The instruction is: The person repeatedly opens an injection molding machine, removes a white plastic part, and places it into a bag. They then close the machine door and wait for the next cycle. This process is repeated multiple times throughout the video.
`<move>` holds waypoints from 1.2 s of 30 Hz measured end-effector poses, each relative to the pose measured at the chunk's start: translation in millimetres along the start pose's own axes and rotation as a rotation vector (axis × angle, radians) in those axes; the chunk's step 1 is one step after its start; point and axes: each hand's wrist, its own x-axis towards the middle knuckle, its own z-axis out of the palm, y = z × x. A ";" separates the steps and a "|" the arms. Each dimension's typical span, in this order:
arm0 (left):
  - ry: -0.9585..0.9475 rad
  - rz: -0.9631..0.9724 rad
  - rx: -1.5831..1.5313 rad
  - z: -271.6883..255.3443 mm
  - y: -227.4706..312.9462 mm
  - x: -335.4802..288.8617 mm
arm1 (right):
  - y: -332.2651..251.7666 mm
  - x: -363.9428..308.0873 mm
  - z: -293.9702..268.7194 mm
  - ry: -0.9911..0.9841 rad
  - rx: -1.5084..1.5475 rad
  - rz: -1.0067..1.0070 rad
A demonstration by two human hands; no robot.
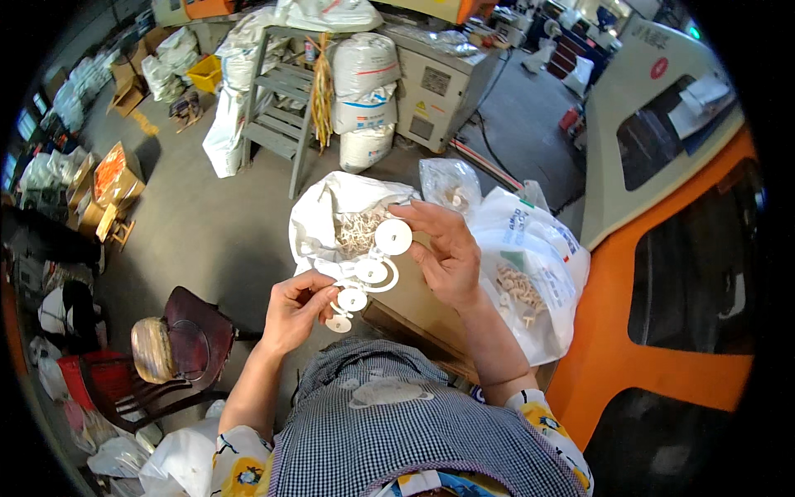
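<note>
A white plastic moulding of several round discs (353,299) joined by a curved runner (387,282) is held up in front of my apron. My left hand (290,315) pinches it near the lower discs, with thumb and forefinger closed. At the upper end, my right hand (451,257) has its thumb and fingers at the edge of the largest-looking disc (394,238). Below the hands lies an open white sack (308,217) with many small pale runner scraps (358,232) inside. Part of the sack's near rim is hidden by the discs.
Right of my arm, another white plastic bag (563,273) contains pale scraps. A cardboard box (422,311) stands between the bags. An orange and grey machine (604,323) borders the right side. A step ladder (277,108) and stacked sacks (364,108) stand ahead; a chair (195,340) is at left.
</note>
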 end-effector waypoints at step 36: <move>0.254 0.131 -0.352 -40.7 28.5 -10.9 | 2.5 45.5 66.0 -0.375 -0.166 0.284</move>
